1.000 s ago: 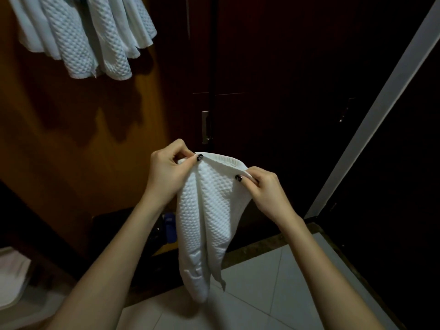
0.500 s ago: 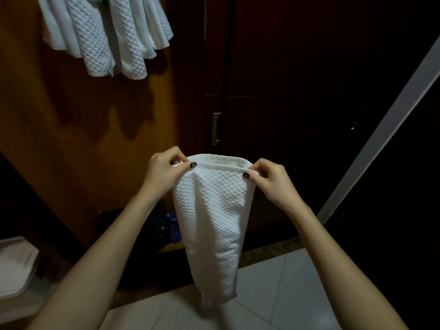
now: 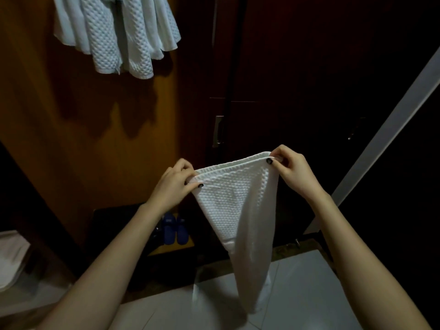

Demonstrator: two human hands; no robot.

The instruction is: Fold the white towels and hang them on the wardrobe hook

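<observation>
A white waffle-weave towel (image 3: 240, 210) hangs doubled in front of me, its top edge stretched taut and its lower part tapering down toward the floor. My left hand (image 3: 173, 184) pinches the left top corner. My right hand (image 3: 290, 170) pinches the right top corner, held a little higher. Several white towels (image 3: 114, 34) hang bunched at the top left against the orange-brown wardrobe panel (image 3: 71, 139); the hook that carries them is hidden.
Dark wardrobe doors (image 3: 297, 79) with a metal handle (image 3: 217, 131) stand behind the towel. Blue slippers (image 3: 175, 228) sit low in the wardrobe. A pale frame strip (image 3: 385, 136) slants at the right. Pale floor tiles (image 3: 309, 294) lie below; a white object (image 3: 12, 256) at the left edge.
My hands have spread apart, pulling the towel's top edge wide and taut, with the right hand now higher. The view has shifted, so the hung towels sit further right.
</observation>
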